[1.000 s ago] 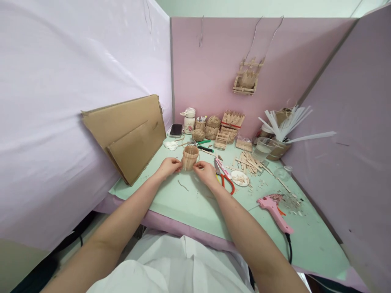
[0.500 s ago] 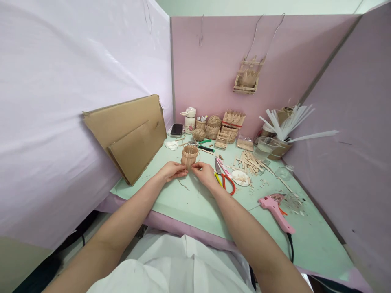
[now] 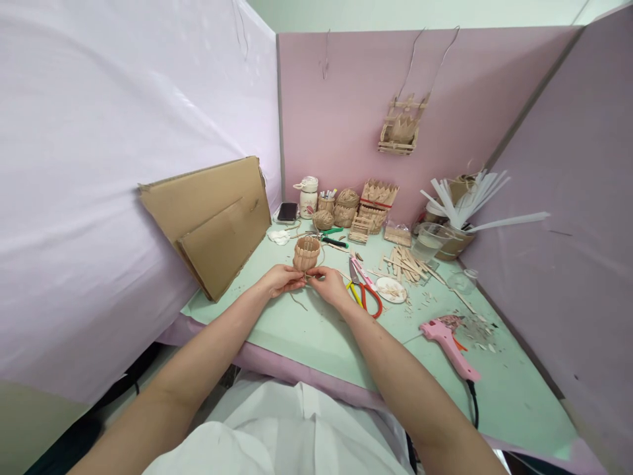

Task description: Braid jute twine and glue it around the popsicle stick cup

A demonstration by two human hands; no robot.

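Observation:
A small round cup of wooden craft sticks [image 3: 306, 253] stands upright on the table in front of me, its open top facing up. At its near lower edge, my left hand [image 3: 283, 281] is closed, its fingertips pinching a thin strand of twine [image 3: 306, 274]. My right hand [image 3: 327, 284] pinches the same twine from the other side, the fingertips of both hands almost meeting. More of the twine curves around the cup's right side. A short loose piece of twine [image 3: 298, 303] lies on the table just below my hands.
Scissors [image 3: 366, 297], a white dish [image 3: 391, 289] and loose wooden sticks [image 3: 404, 264] lie to the right. A pink glue gun [image 3: 452, 346] rests nearer the right edge. Cardboard [image 3: 217, 224] leans at left. Twine balls [image 3: 324, 220], pliers [image 3: 334, 242] and a phone [image 3: 287, 212] sit behind.
My fingertips have moved closer together and slightly down from the cup's front, with the twine now showing between them. The cup stays in about the same place.

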